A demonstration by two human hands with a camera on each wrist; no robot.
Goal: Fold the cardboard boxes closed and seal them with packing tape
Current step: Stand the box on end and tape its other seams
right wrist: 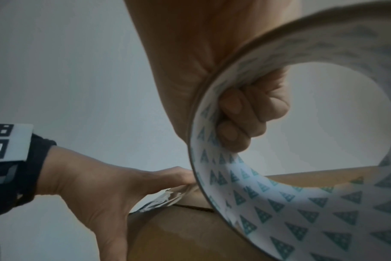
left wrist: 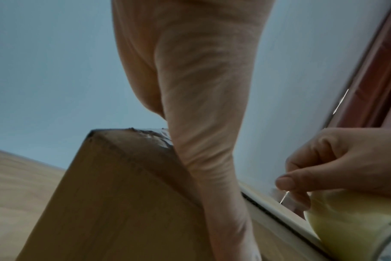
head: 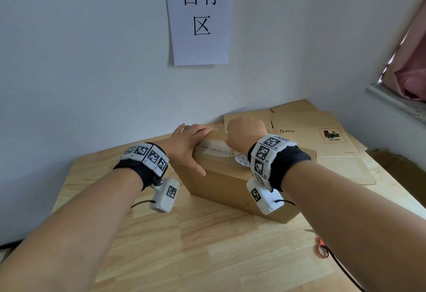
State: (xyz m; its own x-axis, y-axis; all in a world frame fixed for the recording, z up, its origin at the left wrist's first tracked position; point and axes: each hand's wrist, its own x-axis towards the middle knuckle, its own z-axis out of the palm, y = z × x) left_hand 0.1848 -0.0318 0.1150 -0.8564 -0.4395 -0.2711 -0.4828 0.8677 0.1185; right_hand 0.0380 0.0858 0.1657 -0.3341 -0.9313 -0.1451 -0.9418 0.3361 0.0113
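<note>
Boxes: one closed cardboard box point(head: 221, 183) stands on the wooden table point(head: 184, 245), near its far side; behind it, toward the wall corner, lies a pile of flattened boxes point(head: 322, 139), how many I cannot tell
Tape: one roll of packing tape point(right wrist: 268, 203), its inner ring printed with small triangles; a loose clear strip point(right wrist: 165, 199) runs from it across the top of the box at the left end
Left hand point(head: 189, 144): one; spread flat on the left end of the box top, thumb stretched down the near side wall, fingers straight and pressing the strip down
Right hand point(head: 245, 133): one; fingers point(right wrist: 239, 120) curled through the hole of the roll and gripping it, held on the box top just beside the left hand
Other things: one paper sign point(head: 199, 17) with black characters on the wall; one red-handled thing point(head: 320, 248) at the table's right edge, partly hidden
</note>
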